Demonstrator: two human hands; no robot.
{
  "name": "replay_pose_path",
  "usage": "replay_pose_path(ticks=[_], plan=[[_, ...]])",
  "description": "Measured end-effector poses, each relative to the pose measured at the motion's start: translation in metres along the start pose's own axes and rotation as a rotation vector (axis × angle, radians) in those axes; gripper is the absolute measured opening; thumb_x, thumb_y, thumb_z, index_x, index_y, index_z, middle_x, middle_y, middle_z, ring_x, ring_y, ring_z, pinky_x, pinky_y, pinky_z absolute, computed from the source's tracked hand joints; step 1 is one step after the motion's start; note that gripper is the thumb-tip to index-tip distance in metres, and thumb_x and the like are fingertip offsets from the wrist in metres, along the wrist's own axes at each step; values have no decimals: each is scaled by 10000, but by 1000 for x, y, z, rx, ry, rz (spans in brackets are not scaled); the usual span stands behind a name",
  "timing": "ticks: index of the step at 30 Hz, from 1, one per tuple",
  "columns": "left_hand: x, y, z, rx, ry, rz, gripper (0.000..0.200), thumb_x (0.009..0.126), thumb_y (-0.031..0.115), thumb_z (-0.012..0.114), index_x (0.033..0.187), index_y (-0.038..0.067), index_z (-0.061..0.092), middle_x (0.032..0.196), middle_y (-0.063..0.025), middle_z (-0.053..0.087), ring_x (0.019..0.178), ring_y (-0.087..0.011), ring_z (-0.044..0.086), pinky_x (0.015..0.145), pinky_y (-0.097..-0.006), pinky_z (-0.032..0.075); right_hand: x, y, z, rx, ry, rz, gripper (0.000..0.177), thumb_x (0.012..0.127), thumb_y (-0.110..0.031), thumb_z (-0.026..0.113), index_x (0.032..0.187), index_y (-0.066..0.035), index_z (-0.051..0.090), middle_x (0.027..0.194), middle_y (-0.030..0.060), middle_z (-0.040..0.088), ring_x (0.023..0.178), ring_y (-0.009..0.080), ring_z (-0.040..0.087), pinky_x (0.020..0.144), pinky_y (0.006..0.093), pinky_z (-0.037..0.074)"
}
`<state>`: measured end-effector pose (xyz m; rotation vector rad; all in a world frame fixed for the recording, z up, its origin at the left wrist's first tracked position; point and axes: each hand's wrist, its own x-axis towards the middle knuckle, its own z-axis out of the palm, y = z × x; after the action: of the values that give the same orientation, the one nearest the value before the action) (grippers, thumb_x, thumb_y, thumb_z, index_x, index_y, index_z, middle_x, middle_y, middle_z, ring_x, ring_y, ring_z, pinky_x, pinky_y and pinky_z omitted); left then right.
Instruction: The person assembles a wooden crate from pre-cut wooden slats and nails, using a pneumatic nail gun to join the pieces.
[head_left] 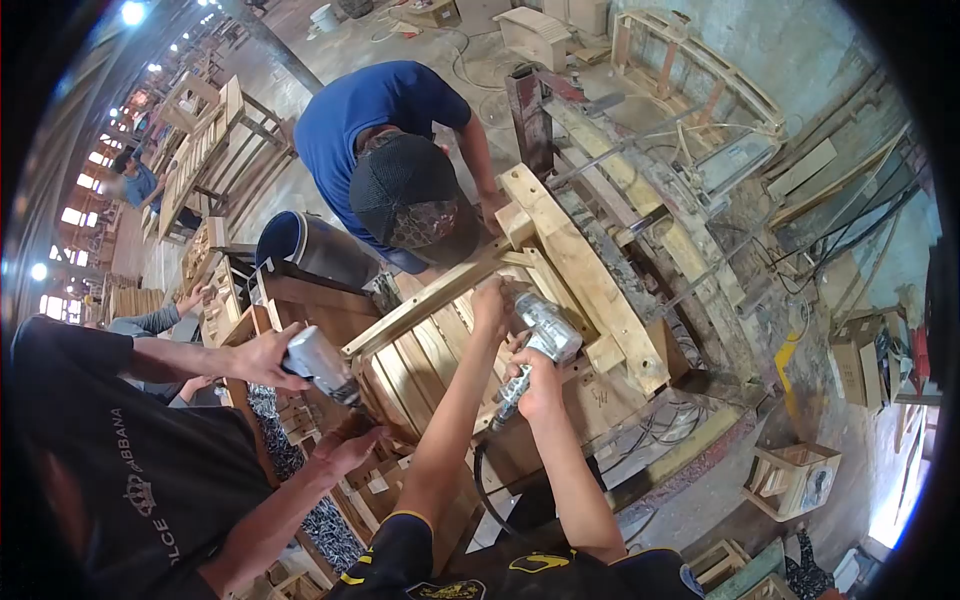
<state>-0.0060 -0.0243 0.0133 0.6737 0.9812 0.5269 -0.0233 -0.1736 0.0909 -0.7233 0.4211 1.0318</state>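
Grips a grey-and-white power driver [551,330] in the right hand [541,384], fingers closed round the patterned handle. Holds the left hand [490,305] farther off, just beside the tool's nose, fingers curled; cannot tell from this angle whether gripping the tool, the wood or nothing. Has the driver over a wooden frame [592,285], in the middle of the scene, directly ahead of the hands. Looks pale and honey-coloured in the timber, with brown streaks and darker marks here and there. Shows a thick bar along the right, pierced by round holes toward its ends, and a slimmer rail slanting across on the left, also with a hole at its near end. Carries chunky squared blocks against the inside of the thick bar, one far, one near. Displays slats [425,345] on the left, in cream and deeper brown, brightly lit in patches. At the far side, a co-worker in blue [345,150] with a dark cap, bent over the frame, one hand by its far corner. At the left, another co-worker in a dark T-shirt [160,440], with a second driver [318,362] in one hand. Farther left, a dark blue barrel [325,260].
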Motion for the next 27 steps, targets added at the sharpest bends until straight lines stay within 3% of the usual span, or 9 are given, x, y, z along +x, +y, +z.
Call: replay_pose_path(ticks=[3, 4, 7, 12, 27], plan=[[12, -1, 6, 55, -136, 25, 201, 938, 144, 460, 797, 51, 568, 564, 57, 373, 456, -62, 318, 423, -232, 241, 15, 2, -10, 122, -6, 33, 312, 690, 23, 542, 961, -129, 516, 843, 10, 557, 505, 121, 458, 496, 280, 404], [16, -2, 8, 110, -161, 53, 250, 950, 158, 466, 711, 95, 500, 570, 60, 353, 467, -60, 307, 432, -238, 237, 19, 2, -13, 110, -15, 28, 310, 699, 4, 538, 973, -137, 506, 860, 8, 559, 512, 121, 452, 524, 290, 411], [30, -9, 4, 139, -164, 77, 221, 958, 150, 441, 892, 17, 604, 590, 69, 385, 469, -58, 325, 440, -237, 255, 24, -1, -15, 147, -18, 35, 334, 701, 36, 521, 983, -141, 498, 863, 19, 520, 516, 119, 455, 535, 308, 426], [24, -9, 8, 143, -150, 117, 232, 969, 161, 443, 894, 11, 602, 592, 66, 375, 478, -57, 318, 446, -239, 257, 27, -3, -20, 132, -38, 46, 337, 707, -7, 523, 1022, -125, 503, 901, 26, 561, 531, 126, 455, 599, 325, 432], [25, -7, 2, 86, -174, 136, 243, 973, 154, 430, 928, -18, 597, 598, 79, 359, 498, -42, 306, 455, -223, 252, 41, 1, -36, 177, -103, 84, 335, 734, -13, 515, 1046, -134, 508, 947, 29, 577, 542, 120, 456, 622, 330, 421]])
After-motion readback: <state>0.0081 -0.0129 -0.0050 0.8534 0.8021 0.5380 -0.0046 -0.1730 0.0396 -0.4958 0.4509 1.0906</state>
